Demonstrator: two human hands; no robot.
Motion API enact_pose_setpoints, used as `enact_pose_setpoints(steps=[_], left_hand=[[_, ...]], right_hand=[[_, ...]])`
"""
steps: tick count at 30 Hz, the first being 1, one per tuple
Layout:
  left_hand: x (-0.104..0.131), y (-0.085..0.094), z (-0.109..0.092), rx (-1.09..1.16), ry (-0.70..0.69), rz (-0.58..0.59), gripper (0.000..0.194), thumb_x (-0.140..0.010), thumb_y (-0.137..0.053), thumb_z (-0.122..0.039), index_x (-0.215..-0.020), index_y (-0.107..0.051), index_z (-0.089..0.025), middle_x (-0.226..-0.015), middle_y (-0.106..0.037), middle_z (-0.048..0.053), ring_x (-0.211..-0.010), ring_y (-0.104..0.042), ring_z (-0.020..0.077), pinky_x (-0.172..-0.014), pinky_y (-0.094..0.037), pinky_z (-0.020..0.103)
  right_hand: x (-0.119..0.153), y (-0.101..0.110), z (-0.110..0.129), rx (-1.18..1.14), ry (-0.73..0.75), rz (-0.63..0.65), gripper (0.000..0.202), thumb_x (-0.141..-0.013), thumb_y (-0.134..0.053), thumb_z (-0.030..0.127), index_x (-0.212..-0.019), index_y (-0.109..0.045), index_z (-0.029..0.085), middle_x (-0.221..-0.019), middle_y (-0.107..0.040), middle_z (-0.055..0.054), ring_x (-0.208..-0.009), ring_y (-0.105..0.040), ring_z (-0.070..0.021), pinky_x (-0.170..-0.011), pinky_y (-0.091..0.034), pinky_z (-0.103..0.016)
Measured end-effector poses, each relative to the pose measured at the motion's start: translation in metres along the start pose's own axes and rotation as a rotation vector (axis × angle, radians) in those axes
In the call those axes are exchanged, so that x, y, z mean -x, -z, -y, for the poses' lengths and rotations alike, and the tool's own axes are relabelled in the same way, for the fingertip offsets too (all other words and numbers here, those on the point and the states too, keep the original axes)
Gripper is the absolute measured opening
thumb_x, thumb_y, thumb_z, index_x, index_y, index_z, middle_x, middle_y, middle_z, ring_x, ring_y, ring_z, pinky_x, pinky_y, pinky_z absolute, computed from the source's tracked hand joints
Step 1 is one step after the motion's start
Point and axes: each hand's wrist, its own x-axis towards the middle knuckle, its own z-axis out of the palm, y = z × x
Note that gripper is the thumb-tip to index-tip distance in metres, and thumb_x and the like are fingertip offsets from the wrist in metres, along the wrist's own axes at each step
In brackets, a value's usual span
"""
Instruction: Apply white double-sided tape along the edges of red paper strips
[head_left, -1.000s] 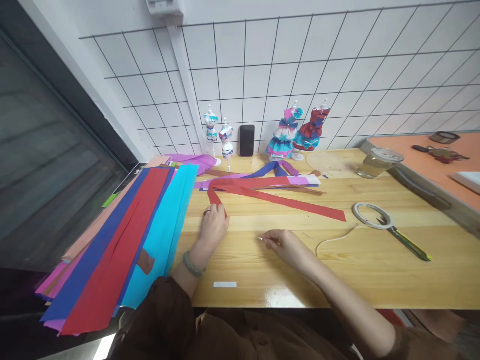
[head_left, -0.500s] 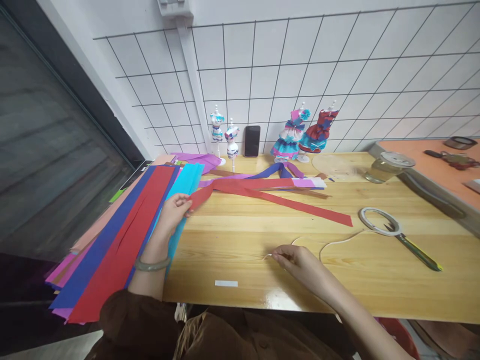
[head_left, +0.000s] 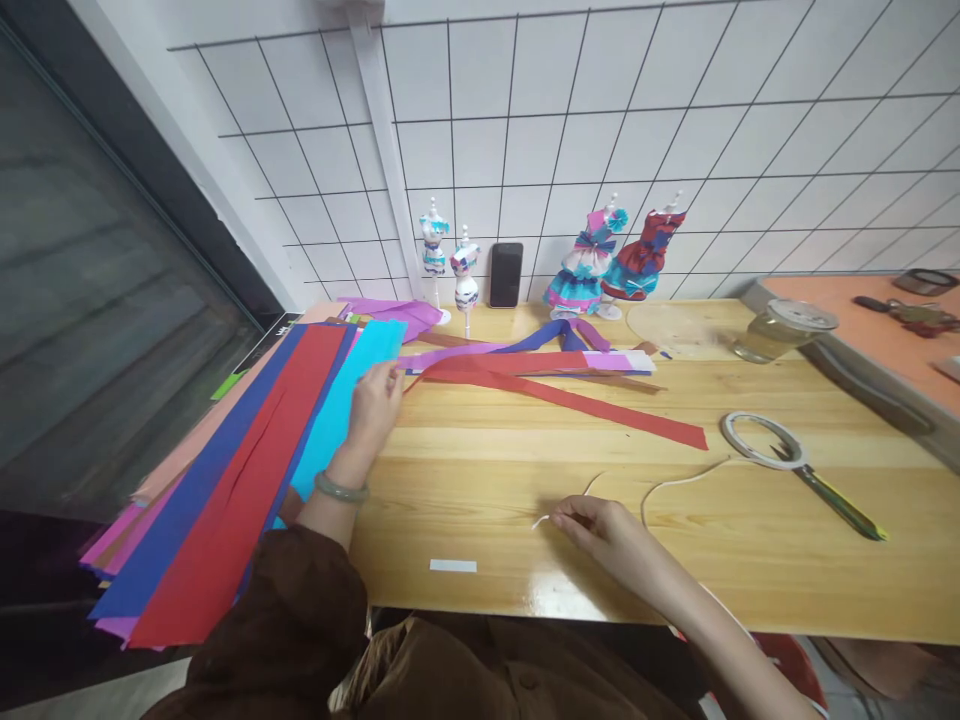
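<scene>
A pale wooden worktop (head_left: pixel 480 460) runs along a white tiled wall (head_left: pixel 480 90), with an orange surface (head_left: pixel 814 292) at far right. The left hand (head_left: pixel 375 405) is narrow, fingers drawn together at the left end of the red strips (head_left: pixel 600 408) lying across the middle; whether it grips them I cannot tell. The right hand (head_left: pixel 606 533), nearer, pinches a thin white strip (head_left: pixel 541 521).

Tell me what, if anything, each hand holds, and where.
The right hand pinches the thin white cord near its tip. The left hand is at the left end of a long, red, paper-like strip; grip unclear.
</scene>
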Motion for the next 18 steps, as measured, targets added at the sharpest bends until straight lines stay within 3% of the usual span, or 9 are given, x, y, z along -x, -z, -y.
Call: enact_pose_setpoints(steps=[2,4,12,18], left_hand=[[-0.001,-0.02,-0.01,0.03,-0.046,0.194,0.028,-0.082,-0.042,-0.022,-0.105,-0.057,-0.018,-0.101,-0.062,0.008,-0.093,-0.056,0.0184,-0.084,-0.042,0.029],[-0.004,-0.037,-0.01,0.019,-0.031,0.241,0.023,-0.079,-0.045,-0.019,-0.095,-0.062,-0.018,-0.096,-0.064,0.009,-0.091,-0.058,0.0204,-0.084,-0.042,0.03],[-0.022,-0.063,0.001,0.019,0.103,0.167,0.03,-0.078,-0.043,-0.019,-0.103,-0.059,-0.011,-0.105,-0.061,0.015,-0.103,-0.053,0.0258,-0.092,-0.035,0.038],[-0.037,-0.078,0.003,0.153,0.251,0.118,0.03,-0.076,-0.05,-0.027,-0.099,-0.061,-0.012,-0.085,-0.064,0.012,-0.085,-0.059,0.0235,-0.079,-0.043,0.035]], right_hand=[[0.001,0.0,-0.001,0.022,0.003,0.007,0.031,-0.084,-0.038,0.038,-0.068,-0.056,0.019,-0.058,-0.054,0.001,-0.054,-0.045,-0.0132,-0.052,-0.033,-0.024],[0.003,0.001,0.0,0.026,0.004,0.014,0.031,-0.084,-0.038,0.037,-0.067,-0.056,0.019,-0.059,-0.055,0.0,-0.055,-0.047,-0.0136,-0.053,-0.033,-0.024],[0.008,0.001,0.001,0.021,-0.007,0.028,0.029,-0.084,-0.039,0.035,-0.068,-0.057,0.018,-0.061,-0.058,0.0,-0.058,-0.051,-0.0145,-0.054,-0.035,-0.023],[0.008,0.003,0.003,0.014,-0.016,-0.001,0.03,-0.084,-0.04,0.036,-0.067,-0.058,0.018,-0.06,-0.058,0.0,-0.057,-0.05,-0.0139,-0.054,-0.035,-0.023]])
